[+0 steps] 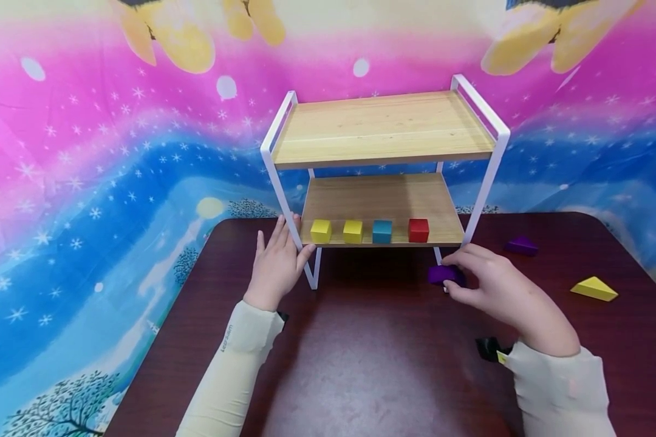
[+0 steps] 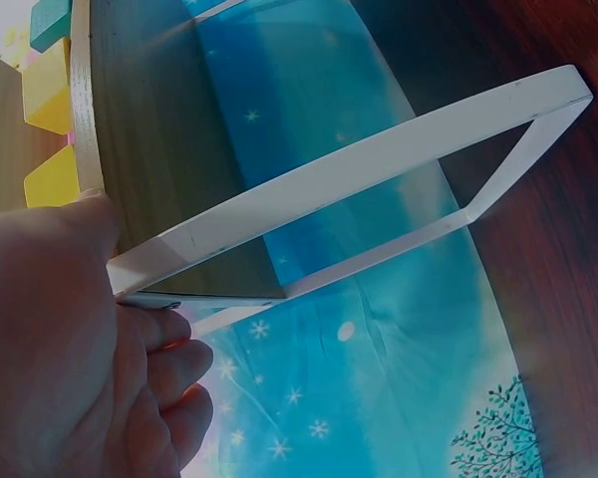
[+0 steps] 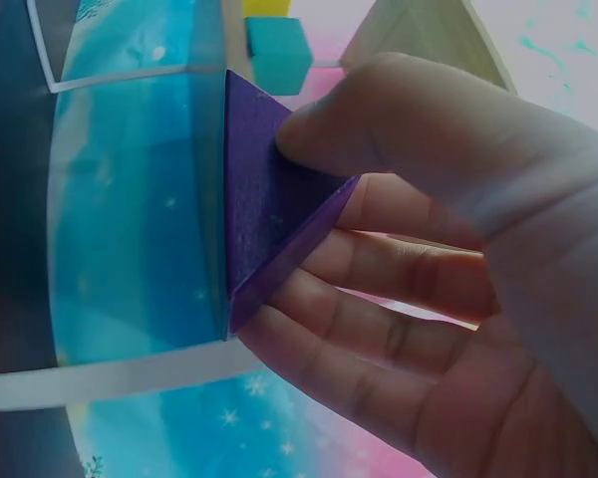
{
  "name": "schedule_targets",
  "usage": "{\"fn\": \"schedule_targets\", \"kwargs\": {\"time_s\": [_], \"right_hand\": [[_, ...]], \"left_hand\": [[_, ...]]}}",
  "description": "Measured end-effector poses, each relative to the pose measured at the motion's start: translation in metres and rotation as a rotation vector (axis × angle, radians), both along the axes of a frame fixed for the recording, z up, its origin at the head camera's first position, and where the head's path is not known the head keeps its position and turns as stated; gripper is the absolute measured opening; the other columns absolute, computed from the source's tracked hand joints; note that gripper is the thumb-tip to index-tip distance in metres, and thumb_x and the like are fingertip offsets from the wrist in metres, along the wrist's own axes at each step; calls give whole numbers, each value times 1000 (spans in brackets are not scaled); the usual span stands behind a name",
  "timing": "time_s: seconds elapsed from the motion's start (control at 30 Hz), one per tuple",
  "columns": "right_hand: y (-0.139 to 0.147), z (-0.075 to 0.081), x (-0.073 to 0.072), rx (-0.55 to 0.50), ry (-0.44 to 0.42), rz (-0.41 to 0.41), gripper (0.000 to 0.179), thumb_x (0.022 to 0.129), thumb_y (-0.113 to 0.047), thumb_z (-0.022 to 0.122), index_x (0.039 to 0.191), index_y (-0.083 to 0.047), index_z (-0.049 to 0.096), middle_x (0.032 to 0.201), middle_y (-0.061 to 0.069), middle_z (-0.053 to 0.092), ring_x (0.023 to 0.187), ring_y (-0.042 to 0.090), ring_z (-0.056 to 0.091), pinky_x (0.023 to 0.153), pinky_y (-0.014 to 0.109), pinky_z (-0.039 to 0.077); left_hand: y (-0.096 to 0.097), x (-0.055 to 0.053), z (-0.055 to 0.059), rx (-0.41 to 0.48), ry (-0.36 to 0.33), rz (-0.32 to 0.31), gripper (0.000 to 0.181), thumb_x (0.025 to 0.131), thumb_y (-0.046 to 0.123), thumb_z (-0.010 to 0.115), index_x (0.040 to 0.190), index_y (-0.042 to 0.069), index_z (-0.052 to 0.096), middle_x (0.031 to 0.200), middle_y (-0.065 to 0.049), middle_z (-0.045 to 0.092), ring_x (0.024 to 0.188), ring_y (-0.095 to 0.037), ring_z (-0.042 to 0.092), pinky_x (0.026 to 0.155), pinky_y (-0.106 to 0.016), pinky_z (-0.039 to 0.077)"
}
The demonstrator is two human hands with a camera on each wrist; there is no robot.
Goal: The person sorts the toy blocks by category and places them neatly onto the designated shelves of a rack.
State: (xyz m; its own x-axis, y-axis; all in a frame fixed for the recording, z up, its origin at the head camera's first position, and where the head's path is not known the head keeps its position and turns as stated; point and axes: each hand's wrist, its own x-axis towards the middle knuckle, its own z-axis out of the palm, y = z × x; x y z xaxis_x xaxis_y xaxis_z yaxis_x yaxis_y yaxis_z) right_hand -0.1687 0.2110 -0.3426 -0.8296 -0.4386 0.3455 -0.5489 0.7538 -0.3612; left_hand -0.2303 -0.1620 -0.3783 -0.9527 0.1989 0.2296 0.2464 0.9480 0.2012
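My left hand (image 1: 275,267) is at the left side of a two-tier shelf (image 1: 382,130) with white metal frames. Its thumb lies at the lower board's front edge and its fingers are on the outer side, with the white post (image 2: 359,149) between them. My right hand (image 1: 494,285) pinches a purple triangular block (image 3: 274,179) between thumb and fingers, near the shelf's front right leg. Along the front of the lower board stand two yellow cubes (image 1: 321,231), a teal cube (image 1: 382,232) and a red cube (image 1: 418,230).
Right of the shelf, another purple triangular block (image 1: 522,245) and a yellow triangular block (image 1: 594,289) lie on the dark wooden table (image 1: 372,364). A colourful snowflake-patterned cloth (image 1: 115,152) hangs behind and at the sides.
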Motion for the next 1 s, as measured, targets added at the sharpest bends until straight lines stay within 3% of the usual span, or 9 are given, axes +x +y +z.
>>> {"fn": "schedule_targets", "kwargs": {"time_s": [0.3,0.47,0.7,1.0], "right_hand": [[-11,12,0,8,-31,6,32,81,-8,83,112,-4,73,102,10,66,81,19,59,66,35,59],[-16,15,-1,7,-10,18,31,81,-7,83,111,-4,74,101,9,67,79,18,58,63,32,58],[-23,22,-4,-3,30,48,29,81,-7,83,109,-5,74,102,8,68,80,18,59,67,38,60],[-31,31,-7,-1,16,58,30,82,-7,83,111,-7,74,102,6,68,81,16,57,66,33,58]], "left_hand": [[1,1,1,9,-15,-2,71,107,51,39,162,12,18,168,-3,18,156,-21,8,122,-60,0],[1,2,1,9,-14,-2,70,107,50,39,162,11,19,168,-3,19,156,-22,8,121,-61,1],[1,1,1,12,-2,-4,70,107,51,39,162,11,21,167,-4,20,156,-23,11,121,-61,2],[-1,1,1,12,5,-7,70,107,50,39,162,10,22,167,-5,21,156,-22,11,122,-61,3]]}}
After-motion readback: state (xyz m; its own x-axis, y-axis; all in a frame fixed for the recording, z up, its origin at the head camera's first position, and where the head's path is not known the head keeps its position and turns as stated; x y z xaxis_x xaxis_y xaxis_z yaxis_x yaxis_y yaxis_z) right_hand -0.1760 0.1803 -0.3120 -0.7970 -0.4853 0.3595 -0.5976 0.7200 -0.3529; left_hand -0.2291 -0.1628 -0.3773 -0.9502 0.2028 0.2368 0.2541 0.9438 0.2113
